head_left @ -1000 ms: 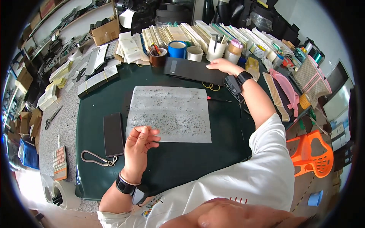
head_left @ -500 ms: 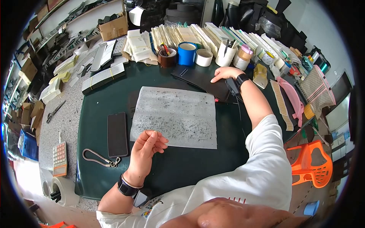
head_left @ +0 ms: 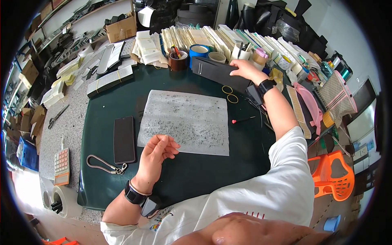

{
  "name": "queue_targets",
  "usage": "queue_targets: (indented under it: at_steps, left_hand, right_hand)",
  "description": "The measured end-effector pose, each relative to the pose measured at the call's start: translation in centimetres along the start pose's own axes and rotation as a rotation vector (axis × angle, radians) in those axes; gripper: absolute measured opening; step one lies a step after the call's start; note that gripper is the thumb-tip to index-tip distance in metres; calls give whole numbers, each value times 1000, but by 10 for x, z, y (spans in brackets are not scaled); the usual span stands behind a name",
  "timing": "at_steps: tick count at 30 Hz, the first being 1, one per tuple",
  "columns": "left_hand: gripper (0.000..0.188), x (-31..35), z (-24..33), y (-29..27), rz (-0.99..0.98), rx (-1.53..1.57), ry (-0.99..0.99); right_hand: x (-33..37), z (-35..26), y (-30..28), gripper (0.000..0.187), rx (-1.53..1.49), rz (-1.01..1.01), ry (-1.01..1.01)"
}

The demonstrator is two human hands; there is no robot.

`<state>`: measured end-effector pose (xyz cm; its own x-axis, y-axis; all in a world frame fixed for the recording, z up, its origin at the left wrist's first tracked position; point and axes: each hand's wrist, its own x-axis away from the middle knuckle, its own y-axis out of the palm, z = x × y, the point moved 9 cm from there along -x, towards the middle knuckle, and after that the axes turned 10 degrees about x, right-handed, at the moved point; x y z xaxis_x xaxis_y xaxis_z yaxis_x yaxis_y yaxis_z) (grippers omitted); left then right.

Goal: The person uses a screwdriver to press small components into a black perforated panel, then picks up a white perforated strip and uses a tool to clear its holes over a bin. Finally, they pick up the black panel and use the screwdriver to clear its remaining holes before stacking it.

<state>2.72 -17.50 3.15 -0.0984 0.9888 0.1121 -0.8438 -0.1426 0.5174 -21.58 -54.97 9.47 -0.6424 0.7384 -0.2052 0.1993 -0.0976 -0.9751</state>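
My right hand (head_left: pixel 248 70) grips the upper edge of a flat, long black sheet (head_left: pixel 222 75), which stands tilted up in front of the tape rolls. Whether it is one layer or more, I cannot tell. Small pale lines mark its left end. My left hand (head_left: pixel 157 153) hovers at the lower left of a white sheet (head_left: pixel 188 118) scattered with tiny black bits. Its thumb and forefinger meet in a pinch; anything between them is too small to make out. Two yellow rubber bands (head_left: pixel 232 98) and a thin red-handled tool (head_left: pixel 241 120) lie below the black sheet.
A black phone (head_left: pixel 124 139) and a wrist strap (head_left: pixel 104 164) lie left on the dark green mat. Along the back stand a blue tape roll (head_left: pixel 199 51), a brown cup of pens (head_left: pixel 178 62) and a row of paper files (head_left: pixel 192 38). A calculator (head_left: pixel 62 165) and scissors (head_left: pixel 58 117) lie farther left.
The black sheet has gone from lying flat to tilted up in my right hand, uncovering the rubber bands and more of the red-handled tool. My left hand keeps its pose.
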Motion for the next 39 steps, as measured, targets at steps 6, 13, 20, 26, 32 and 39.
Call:
queue_targets:
  at_steps: [6,13,20,26,32,39]
  left_hand:
    - [24,-3,-2,-1,-20,-21,-12]
    - [25,-6,-11,1,-83,-57,-48]
    - [40,-5,-12,-14,120,58,57]
    - [65,0,-5,-6,138,208,20]
    - [61,-4,-14,-6,106,229,-4]
    - [67,6,0,2,168,82,7]
  right_hand:
    - [22,-18,29,43,176,-48,85]
    - [43,-59,-21,44,237,28,104]
    - [104,-204,-46,42,-395,-28,-99]
    - [166,-294,-18,38,-418,-106,-246]
    - [190,-325,-6,38,-430,-75,-339]
    - [192,-321,-1,44,-439,-18,-340]
